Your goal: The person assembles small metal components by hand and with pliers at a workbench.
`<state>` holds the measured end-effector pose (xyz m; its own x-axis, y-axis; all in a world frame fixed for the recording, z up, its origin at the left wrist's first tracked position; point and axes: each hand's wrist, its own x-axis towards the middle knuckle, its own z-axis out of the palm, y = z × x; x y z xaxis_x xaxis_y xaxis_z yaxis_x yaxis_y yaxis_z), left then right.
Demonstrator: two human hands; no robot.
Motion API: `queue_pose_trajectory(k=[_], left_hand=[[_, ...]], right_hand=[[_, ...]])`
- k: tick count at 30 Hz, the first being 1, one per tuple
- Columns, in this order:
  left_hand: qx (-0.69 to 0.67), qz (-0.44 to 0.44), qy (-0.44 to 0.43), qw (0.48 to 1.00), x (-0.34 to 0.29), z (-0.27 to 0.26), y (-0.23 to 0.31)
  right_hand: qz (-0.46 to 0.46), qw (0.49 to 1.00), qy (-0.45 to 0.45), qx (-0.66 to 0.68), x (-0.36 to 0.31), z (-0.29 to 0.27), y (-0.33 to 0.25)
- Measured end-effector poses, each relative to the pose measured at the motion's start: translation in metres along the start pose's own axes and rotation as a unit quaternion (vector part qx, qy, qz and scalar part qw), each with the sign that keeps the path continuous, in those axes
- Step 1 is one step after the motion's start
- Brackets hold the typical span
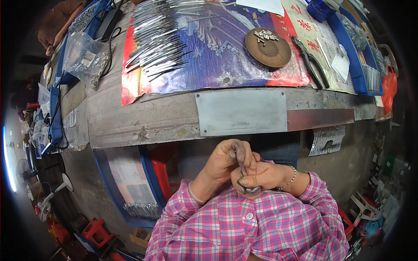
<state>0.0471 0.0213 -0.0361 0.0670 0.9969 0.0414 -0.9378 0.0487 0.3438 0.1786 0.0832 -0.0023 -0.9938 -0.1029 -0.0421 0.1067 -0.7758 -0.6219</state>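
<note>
Close to my chest, just off the bench edge, both hands meet around a slim grey metal piece (241,163). My left hand (221,160) is closed, its fingers curled about the upper end. From the other side my right hand (266,175) is closed on the lower part, its thumb pressed along it. The fingers cover much of the piece, so its exact kind cannot be told. On the bench lies a large spread of thin shiny metal strips (156,43) with dark narrow tips. A round brown wooden dish (269,57) holds several small metal cylinders (265,36).
Black-handled pliers (311,63) lie right of the dish. A pale metal plate (242,112) is screwed to the bench edge. Blue bins (368,71) stand at the right, and a clear plastic bag (87,56) at the left. A blue-sided drawer (152,182) juts out below the bench.
</note>
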Motion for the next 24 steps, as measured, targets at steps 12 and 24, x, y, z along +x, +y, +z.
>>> queue_pose_trajectory(k=[12,24], left_hand=[[0.317,0.001,0.09,0.944,-0.007,0.016,0.029],[0.487,0.077,0.17,0.853,-0.01,0.028,0.033]], right_hand=[[0.009,0.974,0.077,-0.212,-0.003,-0.007,0.001],[0.019,0.867,0.22,-0.446,0.007,-0.001,-0.008]])
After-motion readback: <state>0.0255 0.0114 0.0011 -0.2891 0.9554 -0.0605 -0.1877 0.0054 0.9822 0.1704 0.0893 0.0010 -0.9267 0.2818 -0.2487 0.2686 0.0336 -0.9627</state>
